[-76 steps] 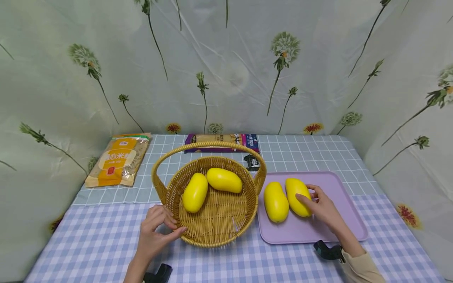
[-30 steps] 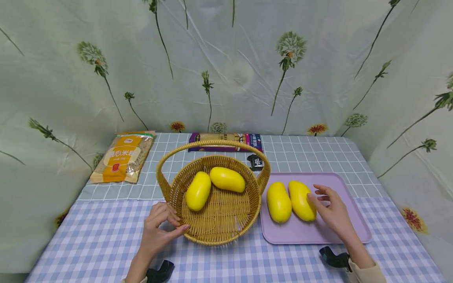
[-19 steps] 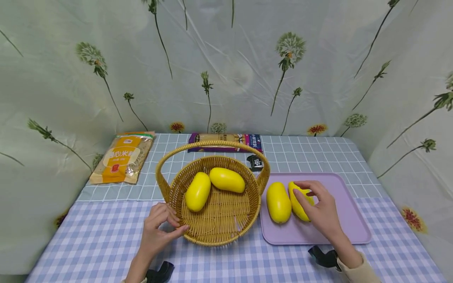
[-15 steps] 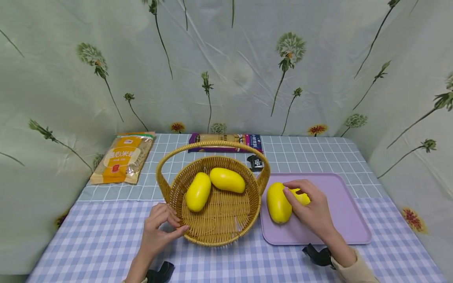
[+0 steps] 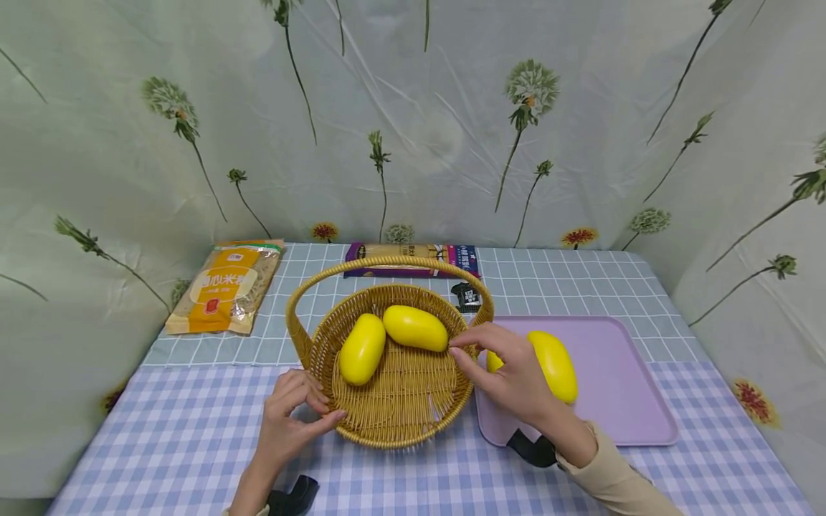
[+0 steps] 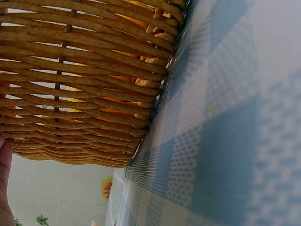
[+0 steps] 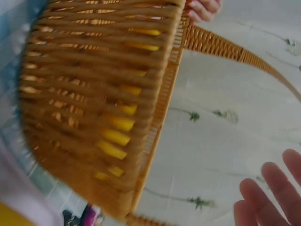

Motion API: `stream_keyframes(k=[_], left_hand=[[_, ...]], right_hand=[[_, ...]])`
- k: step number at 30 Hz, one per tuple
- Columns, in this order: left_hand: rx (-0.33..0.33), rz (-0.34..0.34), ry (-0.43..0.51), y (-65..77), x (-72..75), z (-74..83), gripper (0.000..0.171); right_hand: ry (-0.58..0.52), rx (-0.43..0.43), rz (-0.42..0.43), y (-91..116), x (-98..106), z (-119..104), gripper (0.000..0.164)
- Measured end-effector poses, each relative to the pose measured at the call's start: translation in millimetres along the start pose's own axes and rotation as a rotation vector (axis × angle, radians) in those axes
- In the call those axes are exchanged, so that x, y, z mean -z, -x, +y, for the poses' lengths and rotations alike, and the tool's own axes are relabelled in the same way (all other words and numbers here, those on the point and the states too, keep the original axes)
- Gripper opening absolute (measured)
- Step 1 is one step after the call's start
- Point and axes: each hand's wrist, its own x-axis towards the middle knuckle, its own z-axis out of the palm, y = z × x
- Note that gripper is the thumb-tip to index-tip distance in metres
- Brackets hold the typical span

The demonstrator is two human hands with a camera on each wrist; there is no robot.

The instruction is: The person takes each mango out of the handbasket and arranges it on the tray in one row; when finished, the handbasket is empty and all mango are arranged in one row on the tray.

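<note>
Nearest you, on the blue-and-white checked cloth [image 5: 381,487], your left hand [image 5: 290,408] pinches the near-left rim of the round, golden-brown woven basket [image 5: 393,408]. Your right hand [image 5: 513,369] holds nothing; its fingers are apart at the basket's right rim. The step looks like steadying the basket while the right hand reaches in: pinch only firmly enough to stop it sliding, and clear the rim and the foot of the arched handle [image 5: 477,326] with your knuckles. Two smooth yellow oval fruits [image 5: 361,349] lie toward the basket's far side; touch them lightly, since they could roll. Two more are on the flat lilac tray [image 5: 613,387], one partly behind your right hand.

From the head, your right fingertips seem to meet the basket; the right wrist view, though blurred, shows a gap between the visible fingers and the rim. The left wrist view shows the outer wall meeting the cloth, which the head view hides.
</note>
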Motion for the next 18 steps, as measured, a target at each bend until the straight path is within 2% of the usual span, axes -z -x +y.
stream_keyframes(k=[7, 13, 18], left_hand=[[-0.004, 0.0, 0.006, -0.2, 0.5, -0.9, 0.034], [-0.004, -0.003, 0.013, -0.1, 0.4, -1.0, 0.033], [0.0, -0.003, 0.01, 0.0, 0.1, -0.4, 0.034]], right_hand=[[0.066, -0.091, -0.156, -22, -18, -9, 0.013], [0.208, -0.256, -0.323, -45, -31, -15, 0.025], [0.265, -0.369, -0.435, -58, -42, -9, 0.032]])
